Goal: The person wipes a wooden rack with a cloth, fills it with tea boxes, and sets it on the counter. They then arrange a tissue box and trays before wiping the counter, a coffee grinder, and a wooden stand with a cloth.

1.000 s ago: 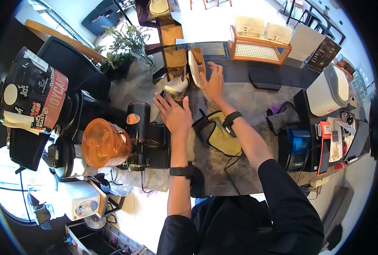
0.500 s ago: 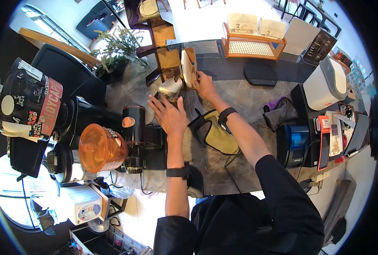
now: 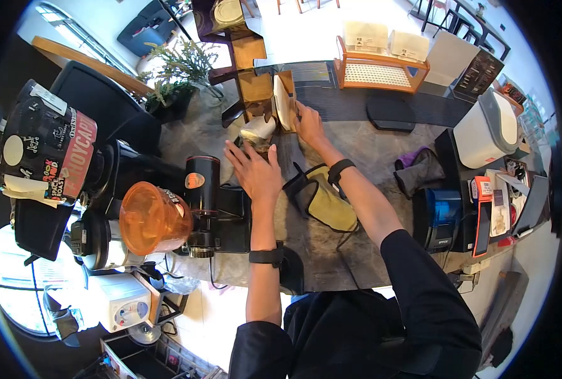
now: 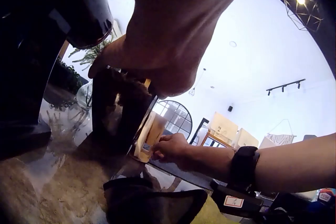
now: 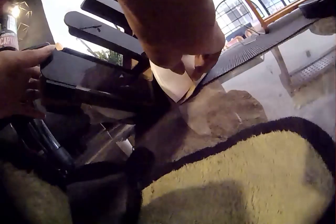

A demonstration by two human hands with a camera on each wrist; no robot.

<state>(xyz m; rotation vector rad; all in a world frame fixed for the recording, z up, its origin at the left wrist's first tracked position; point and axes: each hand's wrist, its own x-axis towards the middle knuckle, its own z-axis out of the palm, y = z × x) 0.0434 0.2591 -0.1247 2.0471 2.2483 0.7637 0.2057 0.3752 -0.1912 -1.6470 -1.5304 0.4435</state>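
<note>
My left hand [image 3: 254,174] lies with spread, fairly straight fingers against the front end of a dark, glossy stepped organizer [image 4: 113,103]. A whitish, rounded item [image 3: 259,129] sits in the organizer's front compartment, just past those fingertips. My right hand [image 3: 309,126] pinches the edge of a stack of white papers [image 3: 281,104], which look like coffee filters, standing upright beside the organizer in a light-brown holder [image 3: 288,81]. In the right wrist view, the thumb and fingers meet at the edge of the white papers [image 5: 170,82].
A yellow cloth with dark edging [image 3: 331,205] lies below my right forearm. To the left stand a black grinder [image 3: 202,183], an orange tub [image 3: 151,218] and a plant [image 3: 183,69]. A wooden rack [image 3: 382,69] is at the back; a white bin [image 3: 480,132] stands right.
My right hand has come down from above the white papers, its raised fingers closing onto their edge. The left hand stays at the organizer's front.
</note>
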